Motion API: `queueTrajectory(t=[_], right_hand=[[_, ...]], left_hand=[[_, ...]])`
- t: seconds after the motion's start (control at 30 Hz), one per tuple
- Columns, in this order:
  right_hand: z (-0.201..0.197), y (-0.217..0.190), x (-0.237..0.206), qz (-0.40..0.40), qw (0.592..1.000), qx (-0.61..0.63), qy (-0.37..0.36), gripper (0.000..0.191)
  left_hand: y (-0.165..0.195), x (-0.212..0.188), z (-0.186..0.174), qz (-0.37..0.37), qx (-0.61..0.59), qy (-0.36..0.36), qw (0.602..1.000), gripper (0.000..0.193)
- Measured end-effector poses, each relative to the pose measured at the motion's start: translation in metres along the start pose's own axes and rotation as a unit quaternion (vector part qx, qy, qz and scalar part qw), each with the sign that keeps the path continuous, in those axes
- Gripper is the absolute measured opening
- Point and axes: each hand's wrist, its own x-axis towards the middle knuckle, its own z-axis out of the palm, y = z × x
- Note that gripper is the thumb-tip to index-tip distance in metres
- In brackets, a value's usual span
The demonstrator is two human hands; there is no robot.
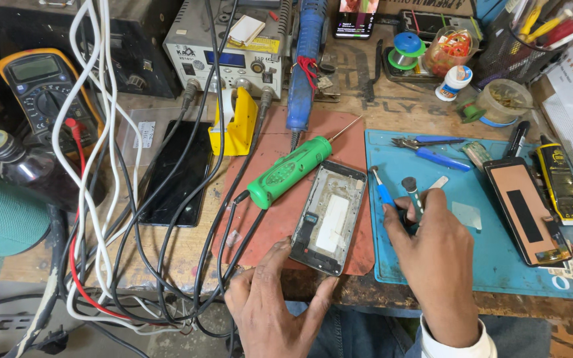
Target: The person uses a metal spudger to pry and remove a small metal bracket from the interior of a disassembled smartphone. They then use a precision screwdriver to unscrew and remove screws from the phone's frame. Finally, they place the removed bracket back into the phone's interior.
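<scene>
Tub [450, 48] is holding orange bands. Phone frame [329, 216], opened and screenless, is lying on the red mat [280, 222]; my left hand [274, 301] is steadying it, fingers spread. Right hand [438, 258] is gripping small tools [411, 192].

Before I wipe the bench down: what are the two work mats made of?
The red mat under the opened phone frame looks like matte rubber or silicone, worn and stained. The blue mat looks like smoother silicone with moulded edges; neither is certain.

Bright, even overhead light, soft shadows, sharp focus, slight wide-angle bending at edges
</scene>
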Motion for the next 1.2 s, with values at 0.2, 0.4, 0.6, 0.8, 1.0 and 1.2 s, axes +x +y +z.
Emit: queueTrajectory(t=[0.2, 0.4, 0.6, 0.8, 1.0, 1.2], right_hand=[[-0.019, 0.019, 0.007, 0.074, 0.996, -0.040, 0.031, 0.036], [-0.031, 0.018, 0.004, 0.003, 0.995, -0.051, 0.090, 0.032], [-0.010, 0.002, 0.003, -0.025, 0.999, -0.014, 0.039, 0.029], [-0.003, -0.005, -0.001, 0.023, 1.000, 0.009, -0.008, 0.030], [-0.025, 0.008, 0.011, 0.066, 0.994, -0.003, 0.082, 0.033], [-0.018, 0.001, 0.005, 0.064, 0.997, 0.046, 0.015, 0.032]], left_hand=[[-0.001, -0.001, 0.000, -0.009, 0.000, -0.004, 1.000, 0.079], [0.000, 0.001, 0.000, 0.004, -0.001, 0.010, 1.000, 0.079], [0.002, 0.002, -0.002, 0.012, -0.001, 0.022, 1.000, 0.079], [0.001, 0.003, -0.002, 0.013, -0.006, 0.024, 1.000, 0.078], [0.001, 0.002, -0.001, 0.015, 0.000, 0.023, 1.000, 0.079], [0.002, 0.002, -0.002, 0.008, 0.008, 0.021, 1.000, 0.079]])
